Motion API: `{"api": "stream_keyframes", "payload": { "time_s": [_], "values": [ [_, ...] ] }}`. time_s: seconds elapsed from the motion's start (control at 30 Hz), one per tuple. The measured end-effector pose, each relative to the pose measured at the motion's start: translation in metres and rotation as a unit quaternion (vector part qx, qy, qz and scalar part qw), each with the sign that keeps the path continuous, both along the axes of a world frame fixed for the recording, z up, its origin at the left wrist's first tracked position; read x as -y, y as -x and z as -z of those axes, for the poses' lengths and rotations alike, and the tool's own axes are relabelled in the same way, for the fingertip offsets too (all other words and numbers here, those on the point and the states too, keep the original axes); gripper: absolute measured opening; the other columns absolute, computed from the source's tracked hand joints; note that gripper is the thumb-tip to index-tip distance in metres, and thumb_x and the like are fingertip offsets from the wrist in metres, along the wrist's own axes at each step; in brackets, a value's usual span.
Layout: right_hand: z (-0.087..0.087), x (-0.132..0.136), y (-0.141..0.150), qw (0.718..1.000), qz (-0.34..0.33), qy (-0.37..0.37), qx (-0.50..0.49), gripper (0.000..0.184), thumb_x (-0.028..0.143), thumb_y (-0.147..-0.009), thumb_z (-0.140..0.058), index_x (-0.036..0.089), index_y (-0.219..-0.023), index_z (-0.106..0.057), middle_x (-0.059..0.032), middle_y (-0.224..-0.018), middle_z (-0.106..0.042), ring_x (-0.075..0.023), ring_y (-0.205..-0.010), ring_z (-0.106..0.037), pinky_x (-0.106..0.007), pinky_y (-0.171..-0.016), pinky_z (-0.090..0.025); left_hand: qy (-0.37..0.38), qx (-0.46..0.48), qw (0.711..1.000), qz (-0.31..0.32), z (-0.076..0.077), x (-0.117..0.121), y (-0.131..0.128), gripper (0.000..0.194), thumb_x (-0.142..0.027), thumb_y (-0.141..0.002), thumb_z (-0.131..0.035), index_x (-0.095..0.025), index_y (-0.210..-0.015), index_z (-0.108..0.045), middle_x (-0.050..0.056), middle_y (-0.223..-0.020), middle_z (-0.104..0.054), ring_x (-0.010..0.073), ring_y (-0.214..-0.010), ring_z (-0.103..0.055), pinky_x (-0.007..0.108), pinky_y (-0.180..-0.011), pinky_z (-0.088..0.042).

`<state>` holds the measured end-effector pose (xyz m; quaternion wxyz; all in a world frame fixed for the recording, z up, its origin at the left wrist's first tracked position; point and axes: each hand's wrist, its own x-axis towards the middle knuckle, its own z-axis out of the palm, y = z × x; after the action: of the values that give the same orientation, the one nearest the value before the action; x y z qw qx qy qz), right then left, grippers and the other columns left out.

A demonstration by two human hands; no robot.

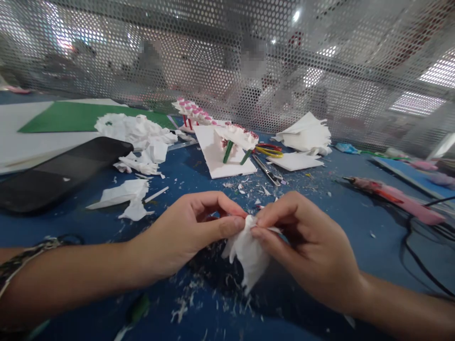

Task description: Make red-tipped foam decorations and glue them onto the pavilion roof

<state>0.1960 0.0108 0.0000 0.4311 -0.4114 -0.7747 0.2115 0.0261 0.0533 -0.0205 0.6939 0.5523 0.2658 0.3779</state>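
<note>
A piece of white tissue paper (250, 258) hangs between my two hands, its torn lower end drooping over the blue table. My left hand (209, 225) pinches its top edge between thumb and forefinger. From the other side, my right hand (298, 241) grips the same edge with thumb and fingertips. Beyond the hands stands a small model (240, 137) with a white, red-flecked top on green legs, set on a white board (213, 166). Scissors with red and yellow handles (269, 150) lie just right of it.
Crumpled white paper (138, 130) and a black phone-like slab (67, 170) lie at left, near a green sheet (81, 116). A pink glue gun (398, 196) with a black cable is at right. A stack of white tissue (305, 135) sits before the perforated metal screen (213, 61).
</note>
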Motion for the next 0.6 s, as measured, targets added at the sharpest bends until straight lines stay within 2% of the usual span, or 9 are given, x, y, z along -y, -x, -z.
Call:
{"api": "stream_keyframes", "payload": {
  "time_s": [0.13,0.27,0.4,0.5,0.6],
  "values": [
    [0.0000,0.0027,0.0012,0.999,0.016,-0.030,0.032,0.007,0.015,-0.079,-0.055,0.019,-0.074,-0.052,0.0038,-0.063,-0.060,-0.0061,-0.053,-0.056,-0.014,-0.048,-0.045,-0.036,-0.022,0.999,-0.012,-0.0010,0.0008,-0.0002,0.010,-0.012,-0.072,-0.065,-0.019,-0.067,-0.069,-0.004,-0.071,-0.065,0.0065,-0.066,-0.055,0.012,-0.061,-0.045],
    [-0.0035,0.0042,0.0027,0.997,0.048,-0.037,0.049,0.009,0.013,-0.077,-0.057,0.019,-0.072,-0.053,0.0046,-0.060,-0.062,-0.0054,-0.050,-0.058,-0.012,-0.045,-0.044,-0.117,-0.051,0.992,-0.026,-0.0056,0.0044,-0.0002,0.015,-0.013,-0.076,-0.060,-0.021,-0.070,-0.071,-0.003,-0.077,-0.070,0.0091,-0.074,-0.061,0.014,-0.068,-0.047],
    [-0.0036,0.0036,0.0033,0.996,0.078,-0.022,0.039,0.010,0.014,-0.076,-0.058,0.020,-0.070,-0.054,0.0043,-0.060,-0.065,-0.0070,-0.050,-0.060,-0.014,-0.044,-0.046,-0.204,-0.113,0.970,-0.069,-0.0086,0.0075,0.0012,0.011,-0.014,-0.070,-0.068,-0.022,-0.076,-0.072,-0.003,-0.083,-0.072,0.0108,-0.077,-0.062,0.014,-0.071,-0.046],
    [-0.0030,0.0023,0.0035,0.997,0.068,-0.004,0.025,0.010,0.015,-0.076,-0.059,0.020,-0.070,-0.054,0.0044,-0.060,-0.065,-0.0072,-0.050,-0.061,-0.014,-0.044,-0.046,-0.240,-0.137,0.958,-0.073,-0.0081,0.0076,0.0026,0.009,-0.015,-0.070,-0.069,-0.022,-0.075,-0.071,-0.005,-0.079,-0.072,0.0096,-0.074,-0.062,0.012,-0.070,-0.045],
    [-0.0047,0.0002,0.0028,0.999,0.028,0.007,0.025,0.008,0.015,-0.076,-0.059,0.020,-0.071,-0.055,0.0043,-0.062,-0.066,-0.0063,-0.052,-0.061,-0.013,-0.045,-0.045,-0.231,-0.139,0.961,-0.067,-0.0072,0.0061,0.0028,0.009,-0.014,-0.073,-0.066,-0.022,-0.073,-0.070,-0.007,-0.075,-0.070,0.0078,-0.071,-0.061,0.011,-0.066,-0.044]
  ]
}}
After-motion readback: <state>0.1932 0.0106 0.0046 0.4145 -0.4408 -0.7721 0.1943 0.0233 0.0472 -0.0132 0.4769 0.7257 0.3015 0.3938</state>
